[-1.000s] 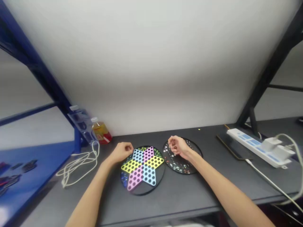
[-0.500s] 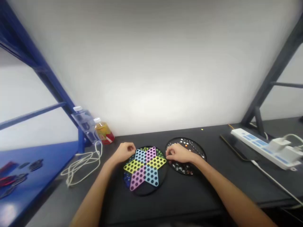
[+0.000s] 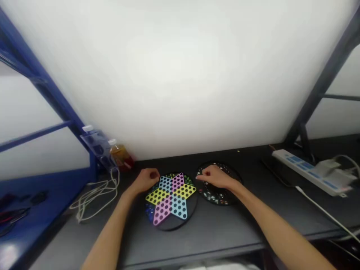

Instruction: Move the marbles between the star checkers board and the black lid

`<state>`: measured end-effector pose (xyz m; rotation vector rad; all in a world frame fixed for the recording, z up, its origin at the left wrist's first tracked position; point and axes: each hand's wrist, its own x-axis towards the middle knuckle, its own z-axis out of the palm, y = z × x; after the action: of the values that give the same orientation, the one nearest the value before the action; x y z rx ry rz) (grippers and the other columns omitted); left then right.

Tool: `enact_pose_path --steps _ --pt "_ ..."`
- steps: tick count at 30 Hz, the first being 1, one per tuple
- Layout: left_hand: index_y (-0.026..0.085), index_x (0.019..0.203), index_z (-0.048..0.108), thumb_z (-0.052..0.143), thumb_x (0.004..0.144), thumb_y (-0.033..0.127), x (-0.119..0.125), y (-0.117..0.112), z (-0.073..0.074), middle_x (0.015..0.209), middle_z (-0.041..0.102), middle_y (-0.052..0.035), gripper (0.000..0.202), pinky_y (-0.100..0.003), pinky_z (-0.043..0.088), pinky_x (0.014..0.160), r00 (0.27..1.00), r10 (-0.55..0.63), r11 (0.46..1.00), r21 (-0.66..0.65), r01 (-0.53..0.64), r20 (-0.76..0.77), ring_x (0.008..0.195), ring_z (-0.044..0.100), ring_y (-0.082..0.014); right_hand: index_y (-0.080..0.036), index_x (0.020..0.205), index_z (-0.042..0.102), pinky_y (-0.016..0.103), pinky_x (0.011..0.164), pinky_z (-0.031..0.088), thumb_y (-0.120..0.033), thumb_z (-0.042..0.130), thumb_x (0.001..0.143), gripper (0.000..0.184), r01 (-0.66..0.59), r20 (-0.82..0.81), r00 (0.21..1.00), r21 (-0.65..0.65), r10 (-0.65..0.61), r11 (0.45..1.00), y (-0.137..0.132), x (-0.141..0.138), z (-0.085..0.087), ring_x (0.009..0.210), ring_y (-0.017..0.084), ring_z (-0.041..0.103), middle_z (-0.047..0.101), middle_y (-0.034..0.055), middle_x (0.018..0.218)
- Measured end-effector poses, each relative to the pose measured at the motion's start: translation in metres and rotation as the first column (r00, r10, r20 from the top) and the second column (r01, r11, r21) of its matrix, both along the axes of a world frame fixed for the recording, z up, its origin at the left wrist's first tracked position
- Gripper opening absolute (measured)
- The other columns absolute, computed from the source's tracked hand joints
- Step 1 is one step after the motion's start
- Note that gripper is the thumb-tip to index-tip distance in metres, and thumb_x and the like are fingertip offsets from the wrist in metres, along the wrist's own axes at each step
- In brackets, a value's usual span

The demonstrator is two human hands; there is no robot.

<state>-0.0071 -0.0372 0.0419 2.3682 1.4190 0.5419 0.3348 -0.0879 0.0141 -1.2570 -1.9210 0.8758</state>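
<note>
A round black game board (image 3: 170, 200) with a six-pointed star in yellow, pink and blue, full of holes, lies on the dark table. My left hand (image 3: 146, 180) rests at its upper left rim, fingers curled closed; nothing shows in them. To the right lies a round black lid (image 3: 218, 195) holding several small marbles. My right hand (image 3: 215, 177) lies over the lid's left part, fingers bent down among the marbles; what they pinch is hidden.
A white coiled cable (image 3: 94, 195) lies left of the board. An orange drink bottle (image 3: 119, 156) and a clear bottle (image 3: 97, 144) stand by the blue rack post. A white power strip (image 3: 306, 170) with plugs and a cable sits at the right.
My right hand dropped from above the lid's rim onto the marbles and shifted slightly left. The left hand stayed at the board's rim. The camera view rocked a little.
</note>
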Motion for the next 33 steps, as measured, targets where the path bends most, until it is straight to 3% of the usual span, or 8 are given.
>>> enact_pose_path --steps 4,10,14,17,21,25,29,33 --pt "0.016 0.072 0.067 0.05 0.069 0.022 0.001 0.0 0.001 0.067 0.067 -0.0011 0.018 -0.023 0.043 0.062 1.0 -0.006 1.0 -0.01 0.006 -0.001 0.064 0.06 -0.0151 -0.016 0.066 0.067 0.023 0.051 0.024 -0.045 0.077 0.065 0.03 -0.201 0.176 0.963 -0.027 0.202 0.979 -0.009 0.001 0.009 0.052 0.009 0.04 0.048 -0.0048 0.053" --pt "0.017 0.072 0.067 0.05 0.07 0.023 0.001 0.001 0.0 0.067 0.066 -0.0008 0.018 -0.023 0.043 0.062 1.0 0.001 1.0 -0.008 -0.001 -0.018 0.064 0.059 -0.0151 -0.017 0.078 0.074 0.023 0.052 0.027 -0.032 0.076 0.067 0.019 -0.269 0.137 0.953 -0.022 0.27 0.963 -0.004 0.0 0.005 0.053 0.009 0.041 0.047 -0.0049 0.055" --pt "0.017 0.071 0.067 0.05 0.07 0.023 -0.001 0.003 -0.003 0.067 0.066 -0.0007 0.017 -0.023 0.044 0.062 1.0 -0.014 1.0 0.004 0.014 -0.004 0.064 0.06 -0.015 -0.016 0.078 0.067 0.022 0.044 0.02 -0.038 0.068 0.073 0.023 -0.188 -0.266 0.954 -0.185 0.135 0.965 0.001 0.007 -0.001 0.046 0.007 0.026 0.036 -0.0072 0.051" --pt "0.017 0.072 0.067 0.051 0.07 0.023 -0.001 0.004 -0.005 0.067 0.067 -0.0009 0.018 -0.023 0.044 0.062 1.0 -0.004 1.0 -0.003 0.004 0.0 0.064 0.06 -0.0152 -0.018 0.075 0.055 0.02 0.039 0.011 -0.05 0.055 0.081 0.033 -0.268 -0.642 0.766 -0.381 -0.045 0.885 0.005 0.012 -0.004 0.042 0.007 0.015 0.027 -0.009 0.051" --pt "0.017 0.073 0.067 0.051 0.07 0.023 -0.003 0.005 -0.006 0.068 0.067 -0.001 0.018 -0.023 0.044 0.062 1.0 -0.013 1.0 0.003 0.013 0.001 0.065 0.061 -0.0152 -0.022 0.057 0.031 0.02 0.036 0.007 -0.058 0.053 0.082 0.05 -0.217 -0.731 0.647 -0.447 -0.215 0.868 0.008 0.009 -0.003 0.039 0.006 0.013 0.02 -0.0096 0.048" --pt "0.017 0.072 0.068 0.05 0.069 0.023 -0.003 0.006 -0.008 0.068 0.067 -0.0013 0.019 -0.023 0.044 0.062 1.0 -0.012 1.0 0.012 0.012 -0.005 0.065 0.061 -0.0156 -0.022 0.05 0.026 0.022 0.038 0.009 -0.054 0.053 0.085 0.054 0.012 -0.582 0.781 -0.349 -0.227 0.937 -0.006 0.014 0.005 0.037 0.006 0.016 0.019 -0.0089 0.043" --pt "0.017 0.072 0.068 0.05 0.07 0.024 -0.001 0.005 -0.007 0.068 0.067 -0.0015 0.02 -0.023 0.044 0.063 1.0 -0.013 1.0 0.016 0.013 -0.015 0.065 0.061 -0.0155 -0.018 0.052 0.047 0.025 0.049 0.028 -0.048 0.043 0.092 0.05 0.158 -0.12 0.979 -0.054 -0.164 0.986 -0.048 0.037 0.013 0.047 0.01 0.039 0.043 -0.0021 0.048" --pt "0.017 0.073 0.068 0.049 0.071 0.026 0.001 0.003 -0.005 0.067 0.067 -0.0015 0.021 -0.024 0.044 0.062 1.0 0.005 1.0 0.005 -0.005 -0.024 0.064 0.06 -0.0156 -0.019 0.068 0.053 0.027 0.058 0.031 -0.042 0.037 0.097 0.04 0.138 0.366 0.914 0.118 -0.172 0.983 -0.094 0.052 0.009 0.058 0.015 0.053 0.056 0.0005 0.06"
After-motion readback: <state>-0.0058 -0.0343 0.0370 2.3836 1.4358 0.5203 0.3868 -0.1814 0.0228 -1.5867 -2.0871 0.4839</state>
